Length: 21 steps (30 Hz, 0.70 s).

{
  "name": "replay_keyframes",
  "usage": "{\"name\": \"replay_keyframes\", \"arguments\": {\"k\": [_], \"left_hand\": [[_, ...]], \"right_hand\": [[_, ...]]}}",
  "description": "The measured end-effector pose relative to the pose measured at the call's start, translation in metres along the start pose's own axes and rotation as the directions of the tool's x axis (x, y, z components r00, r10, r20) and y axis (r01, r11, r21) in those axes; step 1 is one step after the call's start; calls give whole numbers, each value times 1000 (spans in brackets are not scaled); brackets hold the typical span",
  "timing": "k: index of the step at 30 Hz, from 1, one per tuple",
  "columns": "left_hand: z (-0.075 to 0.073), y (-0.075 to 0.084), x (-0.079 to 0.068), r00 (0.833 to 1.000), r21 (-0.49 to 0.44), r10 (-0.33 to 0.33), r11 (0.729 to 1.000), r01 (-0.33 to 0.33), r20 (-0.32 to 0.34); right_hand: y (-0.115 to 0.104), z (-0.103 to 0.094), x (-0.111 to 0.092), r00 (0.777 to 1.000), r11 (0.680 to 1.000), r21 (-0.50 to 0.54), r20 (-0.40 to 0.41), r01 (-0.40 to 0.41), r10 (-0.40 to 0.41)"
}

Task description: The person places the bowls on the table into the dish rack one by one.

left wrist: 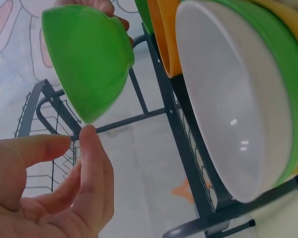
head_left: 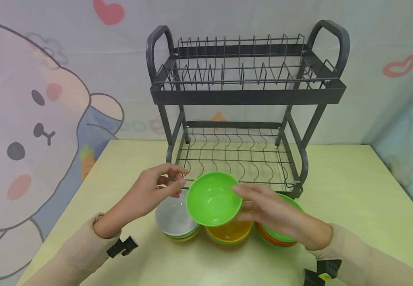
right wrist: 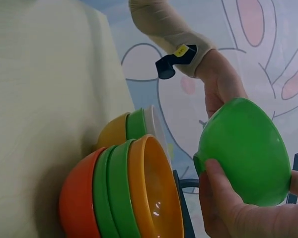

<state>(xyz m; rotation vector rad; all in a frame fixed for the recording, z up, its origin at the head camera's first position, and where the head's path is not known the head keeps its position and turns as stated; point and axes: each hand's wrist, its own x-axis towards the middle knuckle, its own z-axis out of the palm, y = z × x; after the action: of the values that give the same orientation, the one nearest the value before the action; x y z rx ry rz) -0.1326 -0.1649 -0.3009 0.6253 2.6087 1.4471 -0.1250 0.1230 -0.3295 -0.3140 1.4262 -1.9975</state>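
My right hand [head_left: 267,204] grips a bright green bowl [head_left: 213,198] by its right side, with the thumb at the rim and fingers beneath, as the right wrist view shows. The bowl is held up above the stacks, its inside facing the head camera. Just left of it hovers my left hand [head_left: 156,186], fingers loosely bent and holding nothing; its fingertips [left wrist: 89,144] are close to the bowl's rim. Below are three stacks: one topped by a white bowl [head_left: 176,214], one by a yellow-orange bowl [head_left: 229,232], and one by a green bowl [head_left: 279,234], partly hidden behind my right hand.
A dark two-tier dish rack [head_left: 247,97] stands behind the stacks, with wire slots above and a wavy wire shelf [head_left: 231,155] below. Everything rests on a pale yellow table [head_left: 353,190]. A cartoon-printed cloth [head_left: 135,63] hangs behind.
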Motion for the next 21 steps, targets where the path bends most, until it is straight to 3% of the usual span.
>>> {"name": "replay_keyframes", "arguments": {"k": [9,17,21], "left_hand": [[-13,-14,8,996,75,-1,997,8,-94],[-23,-24,15,982,166,-51,983,82,-184],[-27,-29,20,969,152,-116,977,151,-217]], "right_hand": [[-10,-7,-8,999,1000,-30,-39,9,-10],[-15,-18,-16,997,998,-53,-66,22,-26],[-19,-20,-18,997,997,-70,-66,31,-35]]}}
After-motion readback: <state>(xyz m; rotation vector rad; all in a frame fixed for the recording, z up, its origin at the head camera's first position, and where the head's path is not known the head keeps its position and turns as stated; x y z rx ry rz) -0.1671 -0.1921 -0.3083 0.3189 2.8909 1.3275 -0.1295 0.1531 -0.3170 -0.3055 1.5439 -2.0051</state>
